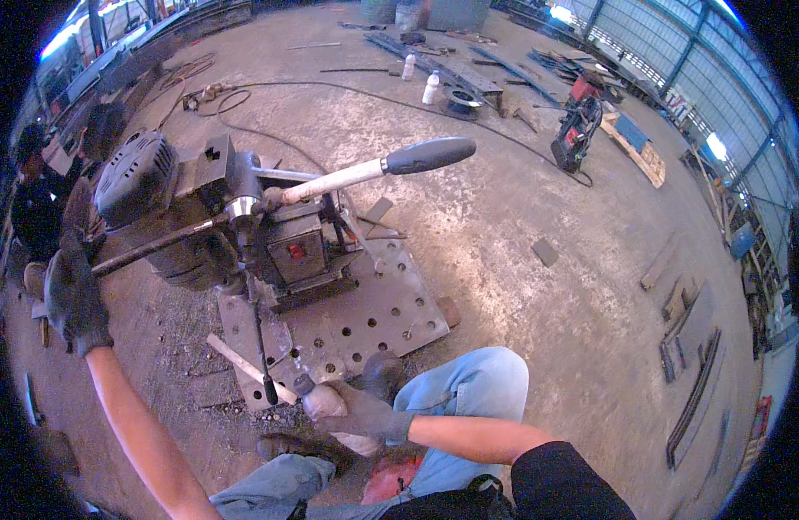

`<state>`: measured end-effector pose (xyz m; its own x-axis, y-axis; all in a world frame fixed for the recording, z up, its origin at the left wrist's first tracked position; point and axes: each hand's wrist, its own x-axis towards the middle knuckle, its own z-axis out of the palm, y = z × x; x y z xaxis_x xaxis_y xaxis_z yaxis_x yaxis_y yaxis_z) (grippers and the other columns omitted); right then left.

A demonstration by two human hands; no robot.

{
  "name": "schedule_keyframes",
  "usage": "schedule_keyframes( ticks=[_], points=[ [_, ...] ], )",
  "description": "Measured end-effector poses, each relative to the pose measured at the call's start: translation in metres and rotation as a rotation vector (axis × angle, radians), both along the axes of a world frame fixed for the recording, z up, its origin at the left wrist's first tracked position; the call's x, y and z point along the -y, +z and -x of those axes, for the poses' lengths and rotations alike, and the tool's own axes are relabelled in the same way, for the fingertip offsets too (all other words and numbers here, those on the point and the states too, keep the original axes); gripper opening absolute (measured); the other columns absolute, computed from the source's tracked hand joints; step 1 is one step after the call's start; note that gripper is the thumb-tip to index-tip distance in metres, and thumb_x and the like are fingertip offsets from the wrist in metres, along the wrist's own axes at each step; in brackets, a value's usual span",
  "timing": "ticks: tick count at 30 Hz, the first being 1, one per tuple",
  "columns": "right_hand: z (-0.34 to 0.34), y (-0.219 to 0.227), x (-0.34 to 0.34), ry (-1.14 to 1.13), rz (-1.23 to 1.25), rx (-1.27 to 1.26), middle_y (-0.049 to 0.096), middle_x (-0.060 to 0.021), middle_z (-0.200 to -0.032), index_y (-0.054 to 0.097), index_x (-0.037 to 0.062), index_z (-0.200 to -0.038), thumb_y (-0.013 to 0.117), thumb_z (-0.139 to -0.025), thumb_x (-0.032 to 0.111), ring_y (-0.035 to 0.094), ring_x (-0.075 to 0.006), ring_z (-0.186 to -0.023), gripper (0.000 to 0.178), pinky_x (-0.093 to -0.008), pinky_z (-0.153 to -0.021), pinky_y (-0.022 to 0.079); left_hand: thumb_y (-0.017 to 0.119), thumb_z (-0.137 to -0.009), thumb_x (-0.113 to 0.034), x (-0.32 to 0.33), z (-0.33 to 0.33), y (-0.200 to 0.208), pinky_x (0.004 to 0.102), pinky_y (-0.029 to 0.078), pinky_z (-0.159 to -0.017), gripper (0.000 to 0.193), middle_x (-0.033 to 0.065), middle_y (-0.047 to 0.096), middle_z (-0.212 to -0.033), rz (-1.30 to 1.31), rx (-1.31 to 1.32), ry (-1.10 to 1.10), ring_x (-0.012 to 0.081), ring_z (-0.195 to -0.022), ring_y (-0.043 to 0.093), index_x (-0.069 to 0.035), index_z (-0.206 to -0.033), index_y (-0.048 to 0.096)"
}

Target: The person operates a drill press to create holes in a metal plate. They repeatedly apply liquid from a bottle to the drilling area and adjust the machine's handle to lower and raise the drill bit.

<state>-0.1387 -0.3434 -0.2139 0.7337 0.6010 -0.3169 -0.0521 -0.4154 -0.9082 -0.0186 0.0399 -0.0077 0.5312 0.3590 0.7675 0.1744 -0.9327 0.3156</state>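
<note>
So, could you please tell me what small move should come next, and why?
I would probably ease the bottle in the right grip away from the machine's hanging lever first: its cap looks close to the lever's black knob, and the left grip is on another lever of the same hub.

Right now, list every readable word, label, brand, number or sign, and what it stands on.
No text can be read.
Drilling machine: no legible lettering.
Pale container in the right hand: no legible print.
White bottle: too small.
Red-and-black machine: too blurred.
Person's dark shirt, far left: white mark, too small.
</note>
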Motion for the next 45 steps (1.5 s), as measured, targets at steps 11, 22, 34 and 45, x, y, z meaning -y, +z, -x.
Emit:
schedule_keyframes(
  ticks=[11,22,34,45],
  points=[
    [-0.001,-0.024,-0.002,-0.027,-0.054,-0.106,0.056,-0.0229,-0.128,0.045,0.0023,-0.134,0.071,-0.079,0.06,0.055,-0.0362,-0.118,0.084,-0.0433,-0.1,0.042,0.061,-0.096,-0.034,-0.022,-0.001,-0.01,0.0346,0.048,-0.08,0.035,0.0125,0.072,-0.089,-0.072,0.14,0.01,0.0249,-0.085,0.065,-0.001,-0.093,0.071],
    [-0.006,-0.039,0.004,-0.133,0.049,-0.565,0.068,-0.0125,-0.108,0.062,0.0016,-0.121,0.065,-0.085,0.059,0.065,-0.0238,-0.095,0.068,-0.037,-0.085,0.051,0.06,-0.091,-0.045,0.011,-0.002,0.01,0.0414,0.052,-0.072,0.037,0.0121,0.071,-0.083,-0.265,0.035,0.205,0.032,-0.081,0.068,-0.011,-0.085,0.074],
    [-0.007,-0.029,0.006,-0.081,0.061,-0.544,0.068,-0.0154,-0.108,0.063,0.0007,-0.121,0.064,-0.082,0.064,0.066,-0.0243,-0.094,0.075,-0.0374,-0.085,0.051,0.046,-0.096,-0.05,0.018,0.007,0.012,0.0467,0.048,-0.071,0.048,0.0141,0.07,-0.086,-0.177,-0.064,0.271,0.0346,-0.082,0.066,-0.01,-0.085,0.071],
    [-0.003,-0.025,0.002,-0.079,-0.061,-0.512,0.065,-0.019,-0.12,0.057,-0.0002,-0.129,0.065,-0.08,0.065,0.064,-0.0314,-0.109,0.082,-0.0405,-0.096,0.048,0.06,-0.09,-0.047,0.006,-0.001,0.001,0.0422,0.048,-0.064,0.042,0.0117,0.066,-0.075,-0.179,0.12,0.203,0.0317,-0.074,0.064,-0.011,-0.071,0.068]
  ],
)
